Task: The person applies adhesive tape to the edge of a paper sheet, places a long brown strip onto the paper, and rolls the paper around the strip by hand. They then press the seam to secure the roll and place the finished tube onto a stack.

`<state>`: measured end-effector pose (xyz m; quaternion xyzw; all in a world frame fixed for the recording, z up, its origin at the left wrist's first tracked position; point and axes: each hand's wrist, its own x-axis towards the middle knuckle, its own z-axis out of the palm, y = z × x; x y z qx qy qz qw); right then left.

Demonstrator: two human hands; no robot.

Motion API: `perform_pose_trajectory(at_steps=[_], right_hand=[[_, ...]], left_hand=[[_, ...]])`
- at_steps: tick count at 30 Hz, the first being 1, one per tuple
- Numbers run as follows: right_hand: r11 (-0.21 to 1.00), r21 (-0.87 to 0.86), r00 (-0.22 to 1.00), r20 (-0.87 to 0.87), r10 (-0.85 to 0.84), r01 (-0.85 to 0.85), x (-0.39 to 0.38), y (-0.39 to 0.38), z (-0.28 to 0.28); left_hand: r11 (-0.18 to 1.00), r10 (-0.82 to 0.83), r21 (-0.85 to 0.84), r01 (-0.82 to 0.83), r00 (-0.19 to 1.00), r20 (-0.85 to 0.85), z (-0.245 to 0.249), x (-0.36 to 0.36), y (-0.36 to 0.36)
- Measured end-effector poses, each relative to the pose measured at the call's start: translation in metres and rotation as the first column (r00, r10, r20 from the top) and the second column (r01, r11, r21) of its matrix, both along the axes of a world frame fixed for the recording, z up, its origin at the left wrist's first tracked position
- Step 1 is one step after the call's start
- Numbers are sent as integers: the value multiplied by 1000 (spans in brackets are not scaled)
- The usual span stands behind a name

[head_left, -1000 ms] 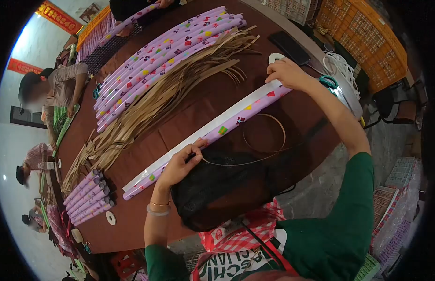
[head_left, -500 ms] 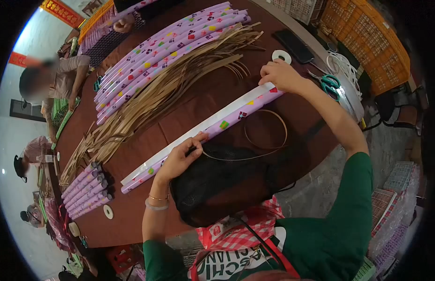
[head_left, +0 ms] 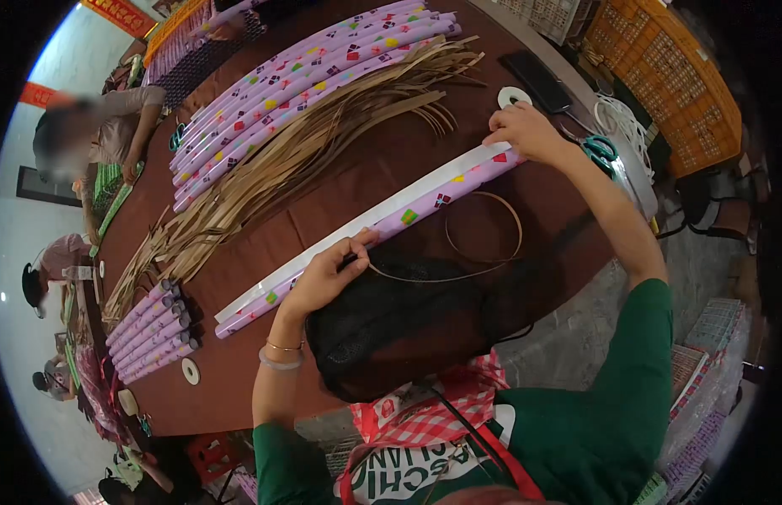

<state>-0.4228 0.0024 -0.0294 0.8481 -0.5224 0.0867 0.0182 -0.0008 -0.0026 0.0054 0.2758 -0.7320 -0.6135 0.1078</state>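
Observation:
A long purple roll of printed paper [head_left: 409, 216] lies diagonally across the table in front of me, a white strip [head_left: 357, 220] running along its far edge. My left hand [head_left: 328, 273] rests over the roll left of its middle, thumb and forefinger closed on a thin brown strip [head_left: 433, 279]. That strip curls into a loop to the right, above a black mesh bag [head_left: 399, 328]. At the roll's right end, my right hand [head_left: 523, 133] has its fingers closed on the paper edge. Its fingertips are partly hidden.
Finished-looking purple rolls [head_left: 298, 88] and loose brown strips [head_left: 298, 168] lie beyond. Shorter tubes [head_left: 151, 332] sit at left. White tape rolls [head_left: 514, 97], a black phone [head_left: 536, 82] and teal-handled scissors [head_left: 600, 151] are at right. Another person [head_left: 113, 126] works across the table.
The whole view has shifted slightly with my head. Both hands keep nearly the same places on the roll and strip.

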Motion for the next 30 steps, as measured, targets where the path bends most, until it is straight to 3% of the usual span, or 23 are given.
perform_pose_trajectory(at_steps=[5,8,10,12,14,15,16,19,22,24,26,28,30], right_hand=[[994,-53,995,-30,-100,98,-22,7,9],[979,-73,977,118,-180,190,-8,18,26],[991,75,848,512,-137,114,21,32,38],[979,189,754,653,-69,-74,56,59,43],[882,353,749,663,-1,-311,83,81,47],[833,436,768,640,-20,-342,95,92,49],[864,363,809,581,83,-350,104,100,48],[831,509,913,408,-2,-226,109,117,40],[818,547,926,375,-50,-177,103,125,34],[841,491,924,382,25,-226,101,130,37],[859,501,894,426,-135,-109,102,135,49],[873,473,897,429,-110,-119,104,141,62],[835,545,857,462,-230,-69,108,146,80]], left_hand=[[1000,3,8,-3,1000,19,0,0,0],[1000,-2,8,2,1000,15,-2,1,-2],[1000,9,9,-9,1000,17,-3,1,-2],[999,15,-37,-15,1000,0,-3,2,0],[999,25,-35,-26,1000,-4,-3,1,2],[999,18,-38,-18,1000,-9,-2,1,1],[995,-5,-99,-1,998,-65,-8,2,0],[992,19,-123,-25,999,-48,-8,3,1],[994,31,-104,-44,992,-126,-18,5,0],[991,50,-119,-66,990,-135,-20,3,1],[981,69,-170,-96,985,-158,-22,2,1],[987,43,-149,-58,994,-97,-20,3,0],[972,72,-216,-89,994,-83,-20,2,2]])
